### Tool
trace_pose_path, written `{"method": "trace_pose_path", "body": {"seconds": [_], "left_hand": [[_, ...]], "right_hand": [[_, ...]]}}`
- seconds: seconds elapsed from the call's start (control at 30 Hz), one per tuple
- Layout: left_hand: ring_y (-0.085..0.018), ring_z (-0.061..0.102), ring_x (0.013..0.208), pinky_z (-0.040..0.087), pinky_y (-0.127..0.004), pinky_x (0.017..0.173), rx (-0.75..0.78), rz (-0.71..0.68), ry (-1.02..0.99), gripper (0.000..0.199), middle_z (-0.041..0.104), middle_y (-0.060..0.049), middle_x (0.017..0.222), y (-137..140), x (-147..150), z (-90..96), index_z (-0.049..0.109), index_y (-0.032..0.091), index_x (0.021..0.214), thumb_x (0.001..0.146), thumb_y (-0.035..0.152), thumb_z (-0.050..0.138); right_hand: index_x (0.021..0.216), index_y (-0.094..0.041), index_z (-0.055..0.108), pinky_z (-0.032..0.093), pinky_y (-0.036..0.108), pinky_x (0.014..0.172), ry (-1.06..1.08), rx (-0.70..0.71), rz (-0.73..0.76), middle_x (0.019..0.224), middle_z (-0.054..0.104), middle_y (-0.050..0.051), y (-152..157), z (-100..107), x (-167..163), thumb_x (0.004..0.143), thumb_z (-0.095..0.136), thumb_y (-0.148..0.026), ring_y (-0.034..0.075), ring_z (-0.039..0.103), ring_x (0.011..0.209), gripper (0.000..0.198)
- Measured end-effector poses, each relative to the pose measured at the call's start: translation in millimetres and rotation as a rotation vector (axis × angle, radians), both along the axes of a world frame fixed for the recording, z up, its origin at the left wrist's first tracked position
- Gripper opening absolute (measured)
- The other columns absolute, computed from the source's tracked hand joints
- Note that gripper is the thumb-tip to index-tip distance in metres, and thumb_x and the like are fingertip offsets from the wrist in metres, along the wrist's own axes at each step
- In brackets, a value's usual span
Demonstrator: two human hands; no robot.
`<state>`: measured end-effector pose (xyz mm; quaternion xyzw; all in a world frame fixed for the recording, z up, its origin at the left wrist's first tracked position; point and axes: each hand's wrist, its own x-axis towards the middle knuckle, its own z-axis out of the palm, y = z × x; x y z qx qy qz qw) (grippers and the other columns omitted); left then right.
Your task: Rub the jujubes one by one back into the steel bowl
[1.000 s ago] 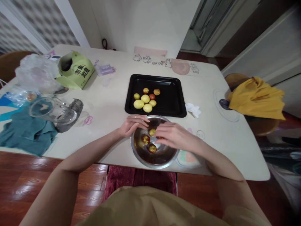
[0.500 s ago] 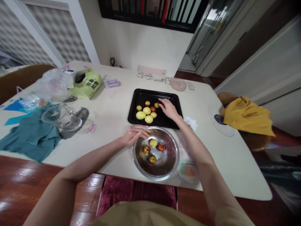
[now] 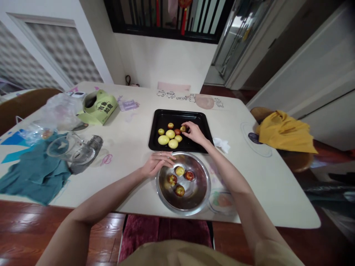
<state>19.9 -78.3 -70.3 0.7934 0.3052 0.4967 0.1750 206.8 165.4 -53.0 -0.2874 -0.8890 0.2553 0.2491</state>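
Observation:
My right hand [image 3: 194, 133] is over the black baking tray [image 3: 194, 145], thumb and fingers closed around a small brown-mottled jujube [image 3: 183, 129]. Beside it in the tray lie several more jujubes, including a large pale yellow-green one [image 3: 163, 140] and a reddish one [image 3: 177, 132]. My left hand [image 3: 159, 162] rests on the left rim of a steel bowl [image 3: 198, 195], fingers stretched out over the edge and a ring on one of them. Inside the bowl sit several jujubes, among them a yellow one [image 3: 180, 171] and a red-brown one [image 3: 189, 176].
Crumpled white tissue [image 3: 222, 145] lies right of the tray. At the left stand a clear glass pitcher [image 3: 73, 149], a teal cloth [image 3: 36, 170], a green paper box [image 3: 101, 107] and clear plastic bags [image 3: 59, 111]. A yellow cloth [image 3: 285, 131] hangs over a chair at the right.
My right hand's fingers have closed around the mottled jujube in the tray. My left hand stays at the bowl's rim. The camera view has shifted slightly.

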Motion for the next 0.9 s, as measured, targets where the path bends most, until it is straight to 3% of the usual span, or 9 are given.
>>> {"method": "trace_pose_path", "body": {"seconds": [0.17,0.27,0.37,0.47,0.57,0.7,0.9], "left_hand": [[-0.026,0.077,0.117,0.058,-0.051,0.115,0.008,-0.001,-0.014,0.056,0.085,-0.011,0.104,3.3,-1.0,-3.4,0.083,0.018,0.106,0.116,0.030,0.030],[-0.025,0.078,0.115,0.059,-0.050,0.113,0.024,0.007,-0.022,0.056,0.085,-0.011,0.102,4.1,-1.3,-3.5,0.083,0.018,0.104,0.116,0.030,0.030],[-0.025,0.077,0.117,0.058,-0.050,0.114,0.021,-0.002,0.000,0.056,0.085,-0.010,0.104,4.1,-1.6,-2.3,0.083,0.018,0.105,0.116,0.030,0.029],[-0.024,0.077,0.116,0.058,-0.049,0.115,0.018,-0.008,-0.014,0.057,0.085,-0.009,0.104,4.9,-1.8,-1.6,0.084,0.019,0.104,0.117,0.033,0.029],[-0.024,0.078,0.115,0.058,-0.049,0.114,0.026,-0.018,-0.046,0.058,0.085,-0.010,0.102,6.3,-1.7,-1.5,0.084,0.019,0.102,0.117,0.036,0.030],[-0.025,0.078,0.114,0.059,-0.050,0.113,0.033,-0.016,-0.048,0.060,0.084,-0.011,0.100,7.0,-1.5,-0.6,0.083,0.018,0.099,0.117,0.038,0.030],[-0.024,0.079,0.112,0.061,-0.050,0.111,0.039,0.018,-0.023,0.061,0.085,-0.010,0.099,6.6,-1.5,-0.8,0.084,0.018,0.100,0.117,0.038,0.029]], "right_hand": [[0.113,-0.016,0.072,0.060,0.038,0.082,0.149,0.047,-0.013,0.110,0.072,0.010,-30.4,31.6,18.4,0.084,0.071,-0.022,0.023,0.068,0.094,0.030],[0.118,-0.019,0.072,0.062,0.038,0.084,0.232,0.080,0.040,0.116,0.072,0.010,-77.2,59.6,47.7,0.089,0.073,-0.025,0.024,0.069,0.099,0.030],[0.122,-0.022,0.071,0.062,0.039,0.089,0.176,0.067,0.103,0.121,0.073,0.010,-138.0,76.7,78.6,0.095,0.072,-0.026,0.024,0.071,0.105,0.027],[0.125,-0.023,0.069,0.062,0.043,0.099,0.086,0.002,0.177,0.122,0.074,0.010,-191.3,71.9,99.5,0.098,0.073,-0.026,0.026,0.072,0.114,0.028],[0.126,-0.024,0.069,0.062,0.047,0.105,-0.013,-0.049,0.223,0.125,0.075,0.010,-222.4,52.5,108.1,0.099,0.071,-0.020,0.027,0.073,0.120,0.028],[0.129,-0.023,0.068,0.060,0.050,0.109,-0.068,-0.002,0.182,0.132,0.073,0.012,-232.6,33.3,106.0,0.097,0.068,-0.013,0.028,0.070,0.127,0.033],[0.127,-0.021,0.070,0.059,0.054,0.106,-0.201,0.109,0.162,0.125,0.076,0.012,-226.6,33.0,93.2,0.093,0.070,-0.006,0.030,0.072,0.120,0.036]]}}
